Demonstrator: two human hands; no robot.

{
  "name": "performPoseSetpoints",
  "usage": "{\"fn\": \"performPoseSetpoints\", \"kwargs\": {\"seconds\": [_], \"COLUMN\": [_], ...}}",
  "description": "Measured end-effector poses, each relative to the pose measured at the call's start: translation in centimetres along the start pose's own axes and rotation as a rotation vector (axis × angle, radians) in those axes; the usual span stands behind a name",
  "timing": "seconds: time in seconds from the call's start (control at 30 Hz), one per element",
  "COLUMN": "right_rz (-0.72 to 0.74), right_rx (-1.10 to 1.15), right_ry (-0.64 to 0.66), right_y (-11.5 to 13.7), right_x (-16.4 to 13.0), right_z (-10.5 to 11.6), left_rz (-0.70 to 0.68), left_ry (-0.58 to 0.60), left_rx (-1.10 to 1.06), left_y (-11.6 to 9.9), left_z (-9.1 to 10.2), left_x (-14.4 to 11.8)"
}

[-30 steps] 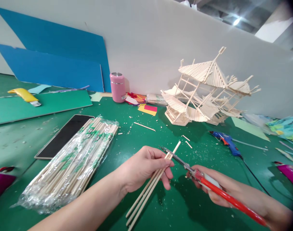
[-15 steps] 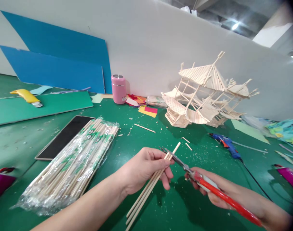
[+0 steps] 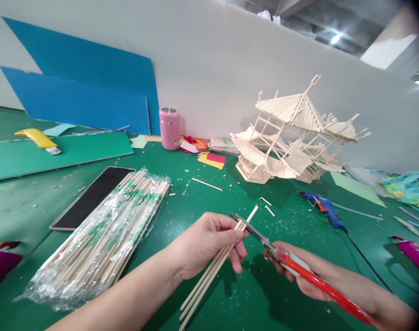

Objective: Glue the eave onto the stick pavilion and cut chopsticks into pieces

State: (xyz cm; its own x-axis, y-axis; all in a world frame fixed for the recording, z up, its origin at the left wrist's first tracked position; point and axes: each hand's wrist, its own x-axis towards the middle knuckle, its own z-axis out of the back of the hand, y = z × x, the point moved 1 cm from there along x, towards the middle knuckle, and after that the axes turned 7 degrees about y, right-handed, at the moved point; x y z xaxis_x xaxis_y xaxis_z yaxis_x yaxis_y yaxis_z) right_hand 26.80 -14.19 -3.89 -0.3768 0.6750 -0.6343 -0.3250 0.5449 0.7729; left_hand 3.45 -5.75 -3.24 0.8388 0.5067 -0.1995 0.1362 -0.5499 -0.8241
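Your left hand (image 3: 204, 243) still grips the sticks (image 3: 209, 276) at lower centre; right hand (image 3: 299, 271) keeps the scissors (image 3: 264, 239) closed on one tip. No change vs. before, cut not thru yet.

Scene bright, evenly lit. Ceiling lamp (image 3: 336, 37) glares at 1 o'clock. Soft shadows fall toward 6 o'clock on the bench (image 3: 40, 197). Wide-angle bending at edges; dark vignette at 1 and 5 o'clock corners. Focus sharp.

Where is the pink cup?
In the head view, the pink cylindrical metal-lidded cup stands upright at the table's far side, against the white wall, between the blue boards and the coloured paper scraps.
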Motion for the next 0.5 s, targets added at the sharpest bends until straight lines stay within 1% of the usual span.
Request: {"fn": "performPoseSetpoints", "kwargs": {"seconds": [0.1,0.37,0.5], "right_rz": [0.03,0.028,0.037], "right_rx": [-0.035,-0.035,-0.042], "right_ry": [0.001,-0.015,0.005], "right_y": [-0.07,-0.22,0.43], "right_x": [0.11,0.05,-0.01], "right_z": [0.12,0.04,-0.27], "left_rz": [-0.001,-0.001,0.007], "left_ry": [0.003,-0.002,-0.009], "left_rx": [0.006,0.019,0.019], "left_y": [0.02,0.1,0.13], "left_z": [0.04,0.18,0.17], "left_x": [0.05,0.17,0.09]}}
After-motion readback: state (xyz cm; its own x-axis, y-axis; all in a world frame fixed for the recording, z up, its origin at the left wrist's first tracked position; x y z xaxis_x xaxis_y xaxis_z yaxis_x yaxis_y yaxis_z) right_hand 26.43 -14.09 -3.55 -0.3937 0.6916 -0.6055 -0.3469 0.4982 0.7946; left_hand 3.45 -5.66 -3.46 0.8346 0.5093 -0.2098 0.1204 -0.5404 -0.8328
